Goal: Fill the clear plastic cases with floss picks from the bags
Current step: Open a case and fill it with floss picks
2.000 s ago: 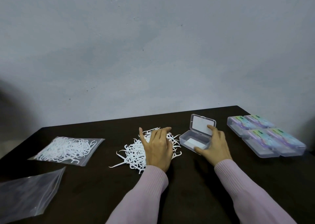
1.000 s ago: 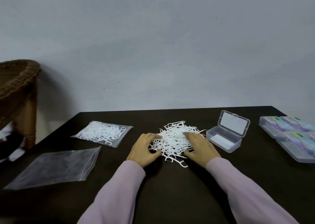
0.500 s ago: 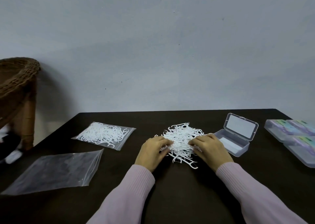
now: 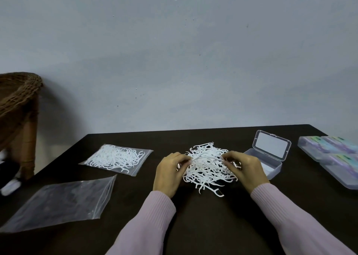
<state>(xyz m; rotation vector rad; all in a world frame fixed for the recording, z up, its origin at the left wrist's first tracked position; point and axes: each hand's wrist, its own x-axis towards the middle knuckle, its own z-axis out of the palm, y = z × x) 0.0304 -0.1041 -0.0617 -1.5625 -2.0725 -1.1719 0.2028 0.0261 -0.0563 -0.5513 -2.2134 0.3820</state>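
Against a grey wall, the dark desk (image 4: 193,225) carries a loose floss pick pile (image 4: 208,167) between left hand (image 4: 170,174) and right hand (image 4: 247,170), fingers curled pinching picks, beside the open clear case (image 4: 268,157).

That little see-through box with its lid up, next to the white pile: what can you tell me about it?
The small clear plastic case is a shallow rectangular box with rounded corners. Its hinged lid stands open, tilted back towards the wall. It sits on the dark table, right of the loose pile of white floss picks. Something pale lies at its bottom; no picks seem loaded. The right hand overlaps its near-left edge; contact is unclear.
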